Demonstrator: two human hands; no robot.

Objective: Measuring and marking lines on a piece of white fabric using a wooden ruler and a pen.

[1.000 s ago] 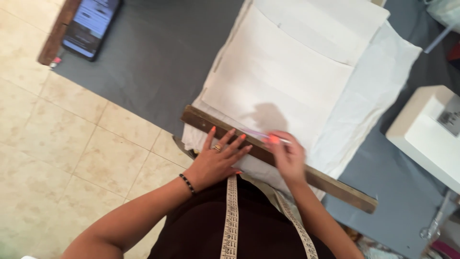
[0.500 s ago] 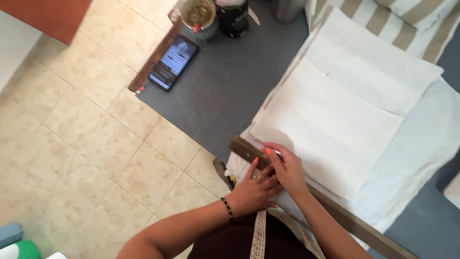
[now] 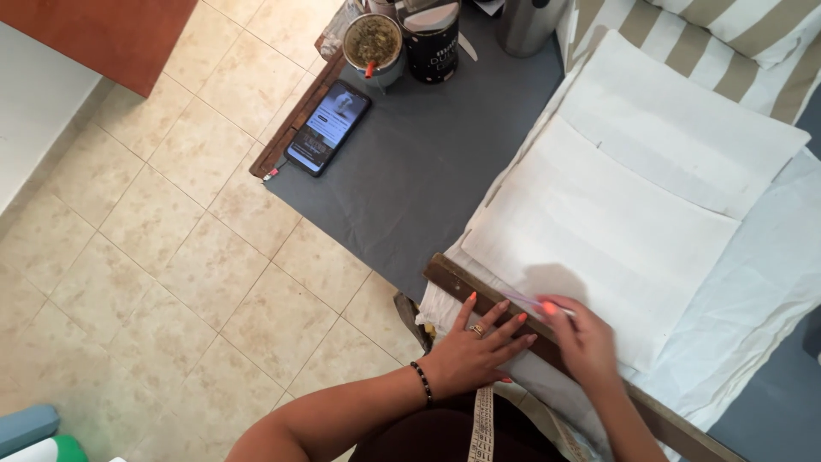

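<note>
Wooden ruler lies across the near edge of the white cloth on the counter. Left hand presses it flat, fingers spread. Right hand pinches a thin marker. Risk: light pressure, ruler slides, line goes crooked.

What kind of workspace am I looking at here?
Likely a home sewing or tailoring table: stacked white fabric, a wooden ruler under the left hand, and a tape measure hanging at the person's front.

home sewing workspace | stacked white fabric | wooden ruler | tape measure | tiled floor
</note>
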